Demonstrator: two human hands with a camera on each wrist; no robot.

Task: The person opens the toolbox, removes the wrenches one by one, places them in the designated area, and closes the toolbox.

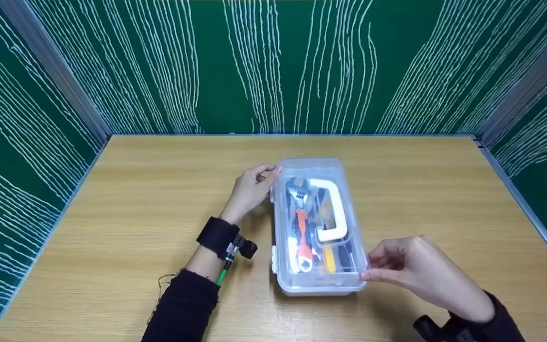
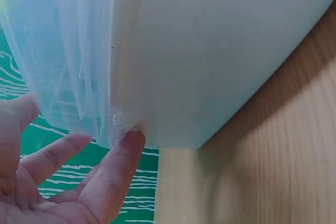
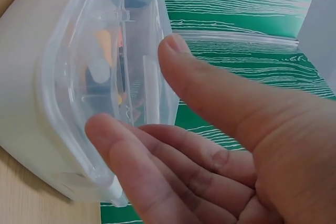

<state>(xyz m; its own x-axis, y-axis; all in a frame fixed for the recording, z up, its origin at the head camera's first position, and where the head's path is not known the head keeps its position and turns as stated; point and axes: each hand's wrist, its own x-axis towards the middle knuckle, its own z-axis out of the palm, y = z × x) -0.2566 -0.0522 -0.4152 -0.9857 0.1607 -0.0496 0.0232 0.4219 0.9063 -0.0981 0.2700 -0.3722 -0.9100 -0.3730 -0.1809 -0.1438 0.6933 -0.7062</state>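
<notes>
A clear plastic toolbox (image 1: pixel 309 285) with a closed lid and a white handle (image 1: pixel 339 209) stands on the table. Through the lid I see an adjustable wrench (image 1: pixel 302 218) with an orange grip and something yellow (image 1: pixel 329 260). My left hand (image 1: pixel 250 189) holds the far left corner; in the left wrist view its thumb is beside the lid and a fingertip (image 2: pixel 134 142) touches the rim. At the near right corner, my right hand (image 1: pixel 413 266) pinches the lid's edge between thumb and index finger. Its other fingers (image 3: pixel 205 177) curve loosely below.
The wooden table (image 1: pixel 159 180) spreads out around the toolbox. Green walls with white wavy lines (image 1: pixel 264 66) close off its back and both sides. A strapped camera (image 1: pixel 242 246) sits on the left wrist, another (image 1: pixel 428 327) on the right.
</notes>
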